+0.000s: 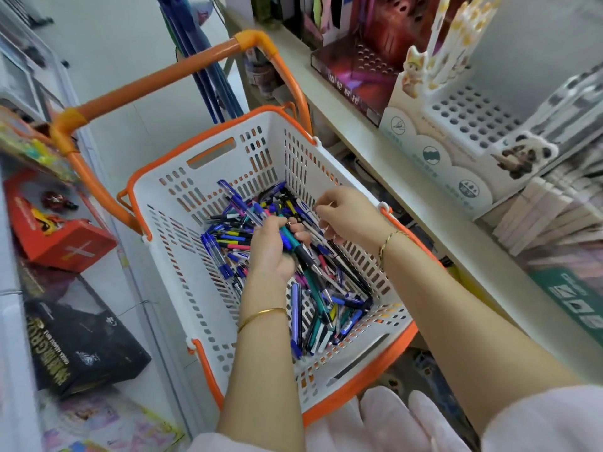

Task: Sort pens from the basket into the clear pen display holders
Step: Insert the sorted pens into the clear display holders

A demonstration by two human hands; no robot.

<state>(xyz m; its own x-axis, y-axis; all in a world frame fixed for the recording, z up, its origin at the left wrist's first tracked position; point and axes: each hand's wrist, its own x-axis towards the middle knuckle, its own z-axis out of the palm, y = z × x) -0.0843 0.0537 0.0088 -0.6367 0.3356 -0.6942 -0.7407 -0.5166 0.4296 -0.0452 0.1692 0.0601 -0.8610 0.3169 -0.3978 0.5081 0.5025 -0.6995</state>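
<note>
**Gathering a fistful before the reach to the shelf**

We had both hands down inside the basket [182,207]. It stood in the aisle with its orange handle [156,79] raised on the far side, just beside the shelf [375,151] on our right, so the reach from one to the other was short. The pens [235,236] lay in a loose heap on the basket floor, mostly blue, with teal, black and pink among them.

Our left hand [270,252] was curled round a bundle [303,252] of several pens held roughly parallel. We judged it served as the store, so that many pens could go up in one trip. Our right hand [349,216] hovered just above the heap near the right wall, fingers bent toward the pens as the picking hand. Whether it already pinched one, we could not tell.

On the shelf stood a white rack [470,115] full of holes, with a few cat-topped pens in it. No clear holder showed plainly. The heap was large, so we judged the sorting far from done.
</note>
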